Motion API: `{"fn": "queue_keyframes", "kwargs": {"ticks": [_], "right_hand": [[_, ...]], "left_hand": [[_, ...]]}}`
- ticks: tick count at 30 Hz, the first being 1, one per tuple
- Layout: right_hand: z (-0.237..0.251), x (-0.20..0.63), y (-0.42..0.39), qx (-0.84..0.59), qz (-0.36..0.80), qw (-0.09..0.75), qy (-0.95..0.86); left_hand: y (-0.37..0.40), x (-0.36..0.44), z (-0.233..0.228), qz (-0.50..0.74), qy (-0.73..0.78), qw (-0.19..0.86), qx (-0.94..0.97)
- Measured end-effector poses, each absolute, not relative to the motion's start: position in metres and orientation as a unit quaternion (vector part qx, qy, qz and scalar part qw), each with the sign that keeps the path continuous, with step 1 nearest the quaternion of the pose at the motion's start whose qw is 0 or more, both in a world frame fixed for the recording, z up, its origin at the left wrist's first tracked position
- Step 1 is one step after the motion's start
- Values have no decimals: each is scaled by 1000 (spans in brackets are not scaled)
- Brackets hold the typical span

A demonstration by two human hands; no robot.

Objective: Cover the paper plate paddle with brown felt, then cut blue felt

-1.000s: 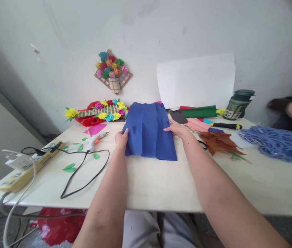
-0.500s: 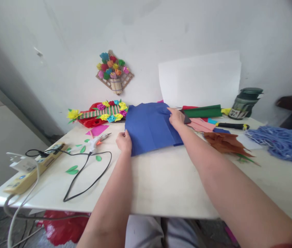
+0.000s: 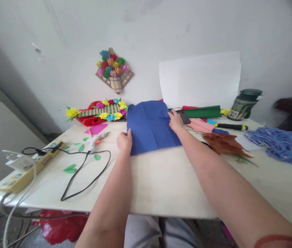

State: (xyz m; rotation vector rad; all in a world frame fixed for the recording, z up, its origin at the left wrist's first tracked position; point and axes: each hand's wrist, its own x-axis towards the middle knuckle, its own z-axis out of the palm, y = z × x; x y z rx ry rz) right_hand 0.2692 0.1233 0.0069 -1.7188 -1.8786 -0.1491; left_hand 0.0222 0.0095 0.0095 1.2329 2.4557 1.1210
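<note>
Blue paper [image 3: 151, 126] is spread flat on the desk [image 3: 166, 179], toward its far middle, with fold creases showing across the sheet. Its near left corner is pinched by the left hand [image 3: 124, 141], whose grip is closed on the edge of the sheet. The right hand [image 3: 176, 121] is laid on the sheet's right edge, fingers flat and together, pressing down rather than clamped around anything.

Left of the sheet, a white glue gun [image 3: 95, 139] is seen lying near a pink paper scrap [image 3: 96, 128], and its black cord [image 3: 84, 172] is looped over the desk to a yellowish power strip [image 3: 29, 170] at the left edge. Green paper leaves [image 3: 70, 168] are scattered around the cord. Behind these, a striped mat trimmed with paper flowers [image 3: 102, 112] is placed over something red.

On the wall above, a small basket of paper flowers [image 3: 114, 70] is hung. White sheets [image 3: 200, 81] are leaned against the wall behind the blue paper. To the right, a green roll [image 3: 202, 112], pink sheets [image 3: 200, 124], a black-handled tool [image 3: 230, 127], brown paper pieces [image 3: 222, 142], a dark green jar [image 3: 244, 104] and a heap of blue strands [image 3: 280, 144] are found on the desk. A dark phone-like object [image 3: 186, 119] is just beside the right hand.
</note>
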Motion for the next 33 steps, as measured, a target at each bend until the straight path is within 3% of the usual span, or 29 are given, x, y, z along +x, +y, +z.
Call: {"fn": "queue_keyframes", "kwargs": {"ticks": [6, 13, 17, 33], "right_hand": [[22, 226, 88, -536, -97, 350, -762], [16, 206, 41, -394, -85, 203, -892], [3, 214, 42, -387, -80, 164, -904], [-10, 225, 54, -374, -57, 157, -912]], "left_hand": [[12, 21, 7, 366, 824, 85, 424], [13, 19, 6, 353, 823, 78, 437], [11, 19, 7, 349, 827, 77, 435], [10, 20, 6, 306, 840, 65, 444]]}}
